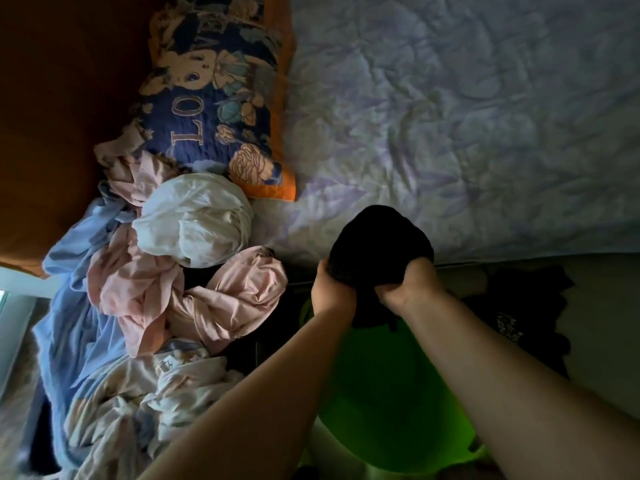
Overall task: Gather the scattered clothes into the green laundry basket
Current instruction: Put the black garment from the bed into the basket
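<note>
Two bare forearms reach forward from the lower edge, and both hands grip one bunched black fabric garment [379, 247]: the left hand [333, 289] has its fingers curled round the left side of the bundle, the right hand [408, 285] clutches the right side. The bundle is held at the near edge of the bed, above the far rim of the round green plastic laundry basket [391, 393], whose opening lies between the forearms. The garment appears soft, limp and light; it will likely take any shape and drape when let go, so a gathered fistful at each side, as here, should keep loose ends from trailing, and a simple release over the opening should suffice. On the pale lilac wrinkled bedsheet [450, 116] lies one quilted navy floral pillow with orange border [221, 98]. To its near left sits a heap of soft pieces: one white rounded bundle [194, 223], pink crumpled cloth [242, 292] in at least two masses, one light blue cloth [79, 306], and one pale patterned cloth [145, 393]; whether these are clothes or bedding cannot be told. One further dark garment [526, 306] lies to the right of the basket, below the bed edge. Counted: one basket, two hands, one held garment.
</note>
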### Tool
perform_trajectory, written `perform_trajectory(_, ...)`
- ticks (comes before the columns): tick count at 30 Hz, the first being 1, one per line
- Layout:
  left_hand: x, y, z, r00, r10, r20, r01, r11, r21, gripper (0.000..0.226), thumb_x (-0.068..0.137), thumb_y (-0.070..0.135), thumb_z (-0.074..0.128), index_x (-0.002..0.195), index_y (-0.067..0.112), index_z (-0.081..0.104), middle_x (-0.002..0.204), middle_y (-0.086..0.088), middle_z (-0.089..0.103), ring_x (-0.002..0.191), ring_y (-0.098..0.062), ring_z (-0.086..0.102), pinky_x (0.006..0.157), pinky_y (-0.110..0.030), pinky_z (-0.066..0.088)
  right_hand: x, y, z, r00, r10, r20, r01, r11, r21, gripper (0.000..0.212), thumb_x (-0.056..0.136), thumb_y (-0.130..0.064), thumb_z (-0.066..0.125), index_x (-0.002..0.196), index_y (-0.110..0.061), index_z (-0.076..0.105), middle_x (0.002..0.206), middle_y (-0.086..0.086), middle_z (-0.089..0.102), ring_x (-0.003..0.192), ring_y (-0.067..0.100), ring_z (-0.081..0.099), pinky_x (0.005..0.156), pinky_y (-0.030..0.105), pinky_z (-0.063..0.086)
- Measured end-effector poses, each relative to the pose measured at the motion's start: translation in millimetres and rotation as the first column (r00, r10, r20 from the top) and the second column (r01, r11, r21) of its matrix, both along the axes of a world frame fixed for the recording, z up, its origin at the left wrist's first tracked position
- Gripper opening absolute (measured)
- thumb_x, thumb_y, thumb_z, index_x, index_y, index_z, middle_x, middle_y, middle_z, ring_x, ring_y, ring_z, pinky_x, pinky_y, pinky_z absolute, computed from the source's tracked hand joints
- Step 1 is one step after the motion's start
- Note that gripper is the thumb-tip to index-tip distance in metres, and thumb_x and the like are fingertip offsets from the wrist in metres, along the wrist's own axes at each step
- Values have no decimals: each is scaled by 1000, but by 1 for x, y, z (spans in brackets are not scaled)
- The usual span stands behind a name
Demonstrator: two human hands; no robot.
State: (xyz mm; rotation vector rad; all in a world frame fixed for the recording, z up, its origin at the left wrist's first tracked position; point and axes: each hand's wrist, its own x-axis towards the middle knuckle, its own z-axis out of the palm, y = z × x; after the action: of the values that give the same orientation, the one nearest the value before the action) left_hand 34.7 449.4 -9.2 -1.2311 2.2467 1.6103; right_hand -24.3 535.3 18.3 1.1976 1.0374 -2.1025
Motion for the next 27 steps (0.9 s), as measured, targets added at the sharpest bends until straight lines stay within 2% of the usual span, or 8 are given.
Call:
perform_trajectory(4,33,22,-30,996,10,90,-7,1000,-28,30,91,15,50,121,19,53,113,-7,66,103,-27,62,80,-27,41,21,40,-38,971,194,139,-206,975,80,32,100,-15,41,130,-10,52,114,15,60,100,32,59,72,40,51)
perform_trajectory(7,51,31,-48,984,-66,168,85,991,-106,35,89,16,49,123,23,50,112,-7,66,103,-29,63,84,-34,49,32,61,-61,917,279,285,-340,921,191,31,99,-11,44,129,-10,51,130,17,55,118,34,55,79,38,49)
perform_trajectory(10,63,37,-58,961,-169,219,207,965,-162,50,86,11,49,133,26,42,124,-9,58,106,-32,61,87,-40,49,43,77,-82,880,334,338,-424,873,242,26,97,-10,48,123,-6,52,124,17,55,120,35,53,92,40,49)
perform_trajectory(13,72,39,-71,931,-259,257,301,943,-140,66,85,10,52,143,34,30,141,-10,42,115,-34,56,92,-43,49,52,89,-101,809,425,406,-563,760,326,23,97,-14,48,115,0,50,115,19,54,116,35,51,101,42,44)
perform_trajectory(15,76,40,-79,838,-405,365,467,879,-96,83,87,12,57,148,46,11,154,-10,21,134,-34,39,100,-47,45,54,92,-107,763,468,445,-639,647,415,21,97,-10,47,117,-2,50,113,17,52,116,34,50,100,42,45)
perform_trajectory(18,75,40,-83,662,-566,492,652,759,-5,95,89,9,59,146,53,-4,161,-8,1,146,-33,15,104,-48,41,52,93,-115,678,553,485,-732,444,517,55,97,-5,46,148,-13,29,147,16,37,130,36,42,106,49,41)
perform_trajectory(22,72,29,-82,600,-578,554,658,750,69,92,91,14,58,148,49,-5,161,-12,2,144,-35,20,103,-47,42,54,71,-112,556,708,437,-808,336,484,53,98,-10,47,148,-13,30,145,14,40,127,35,45,104,47,43)
perform_trajectory(27,75,1,-80,620,-544,565,633,773,50,90,91,20,57,149,44,-8,157,-15,16,138,-35,32,105,-48,42,61,16,-104,517,793,322,-826,364,431,42,97,-16,50,139,-18,46,138,11,50,121,30,51,92,41,47)
